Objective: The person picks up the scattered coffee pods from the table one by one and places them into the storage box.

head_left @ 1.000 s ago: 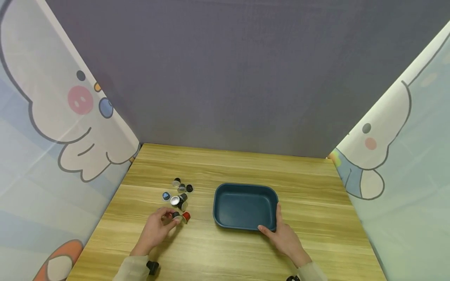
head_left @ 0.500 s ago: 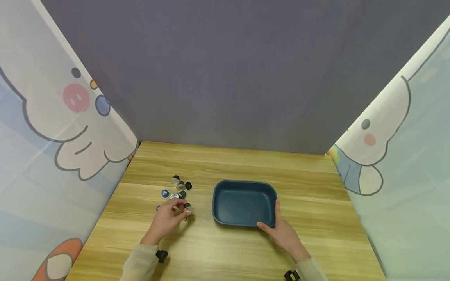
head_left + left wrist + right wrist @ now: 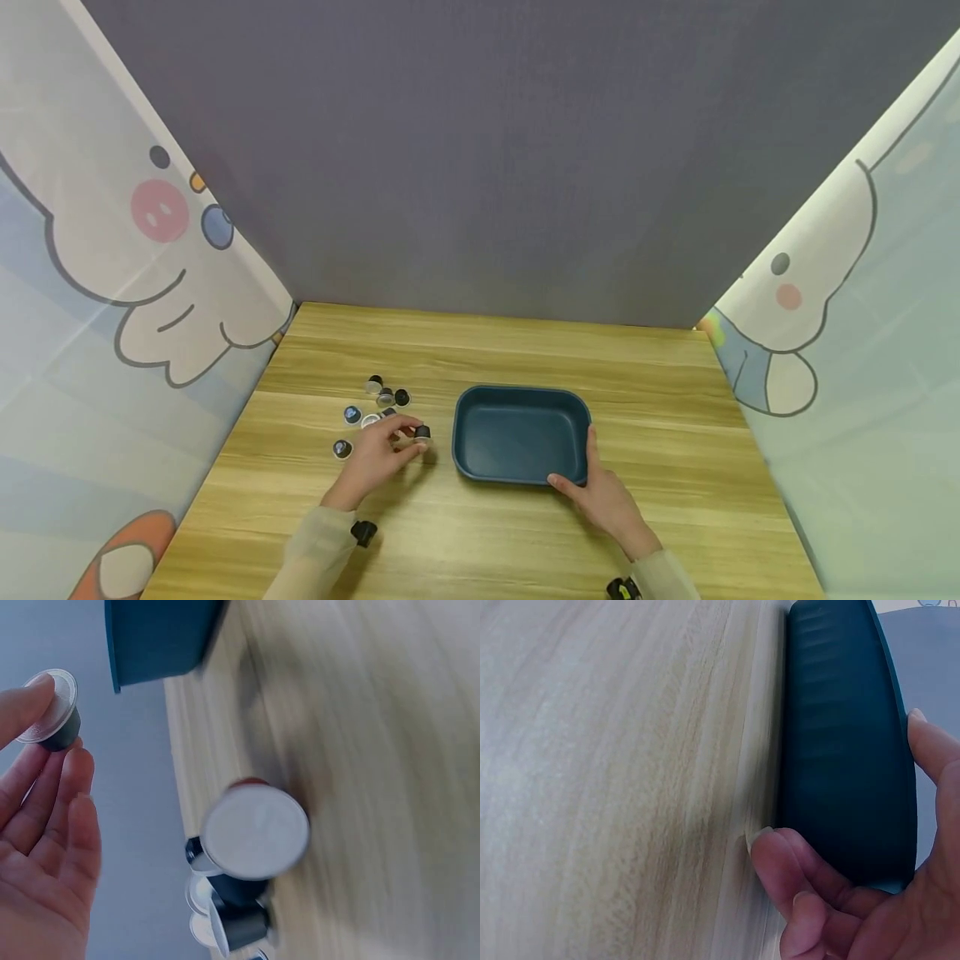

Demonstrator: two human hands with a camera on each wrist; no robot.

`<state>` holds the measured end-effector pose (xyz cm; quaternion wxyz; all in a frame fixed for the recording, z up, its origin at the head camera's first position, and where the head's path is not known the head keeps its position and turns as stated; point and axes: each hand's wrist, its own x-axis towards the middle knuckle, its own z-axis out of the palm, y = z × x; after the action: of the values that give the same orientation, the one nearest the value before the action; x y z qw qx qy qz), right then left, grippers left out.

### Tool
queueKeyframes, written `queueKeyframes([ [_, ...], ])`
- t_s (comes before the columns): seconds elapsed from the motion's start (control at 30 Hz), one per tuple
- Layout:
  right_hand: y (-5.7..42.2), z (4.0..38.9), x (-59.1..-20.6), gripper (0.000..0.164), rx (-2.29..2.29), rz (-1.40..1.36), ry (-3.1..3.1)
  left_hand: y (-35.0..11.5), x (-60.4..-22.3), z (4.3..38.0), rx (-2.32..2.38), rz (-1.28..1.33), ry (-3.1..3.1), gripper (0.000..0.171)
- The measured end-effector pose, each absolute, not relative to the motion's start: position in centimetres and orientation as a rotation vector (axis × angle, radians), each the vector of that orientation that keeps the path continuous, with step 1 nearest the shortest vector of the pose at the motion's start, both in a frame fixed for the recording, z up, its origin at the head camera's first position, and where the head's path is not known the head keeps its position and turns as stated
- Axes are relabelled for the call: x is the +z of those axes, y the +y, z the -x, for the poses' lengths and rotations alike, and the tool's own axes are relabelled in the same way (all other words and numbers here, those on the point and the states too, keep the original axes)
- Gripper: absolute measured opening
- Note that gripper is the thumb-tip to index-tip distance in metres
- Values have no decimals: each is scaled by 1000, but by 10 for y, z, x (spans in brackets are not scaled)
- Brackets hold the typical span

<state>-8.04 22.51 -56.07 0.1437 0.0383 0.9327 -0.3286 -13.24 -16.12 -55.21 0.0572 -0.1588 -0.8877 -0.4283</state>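
A dark coffee capsule (image 3: 422,432) with a pale silvery lid hangs just left of the tray. My left hand (image 3: 377,457) pinches it between thumb and fingers, and in the left wrist view the thumb lies on the lid of the capsule (image 3: 61,712). The dark blue rectangular tray (image 3: 517,437) rests on the table. At its near right corner, my right hand (image 3: 611,504) grips it, thumb at the near edge and index finger along the right side. In the right wrist view, curled fingers (image 3: 802,877) sit low against the tray wall (image 3: 847,750).
Several coffee capsules lie loosely grouped left of the tray: a blue-topped one (image 3: 352,414), a dark one (image 3: 342,449), another dark one (image 3: 402,397). My left hand partly covers the group. A grey wall (image 3: 480,167) stands behind the wooden table (image 3: 480,533).
My left hand has lifted the dark capsule from the near part of the group and carried it right, toward the tray. The right hand has stayed at the tray's corner.
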Motion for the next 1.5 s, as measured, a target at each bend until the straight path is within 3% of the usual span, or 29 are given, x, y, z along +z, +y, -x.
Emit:
queueKeyframes([
  [0.27, 226, 79, -562, 116, -957, -102, 2682, -147, -544, 141, -1461, 519, -2656, 30],
  [1.5, 226, 79, -559, 116, -1015, -101, 2676, -67, -508, 190, -1313, 903, -2745, 35],
])
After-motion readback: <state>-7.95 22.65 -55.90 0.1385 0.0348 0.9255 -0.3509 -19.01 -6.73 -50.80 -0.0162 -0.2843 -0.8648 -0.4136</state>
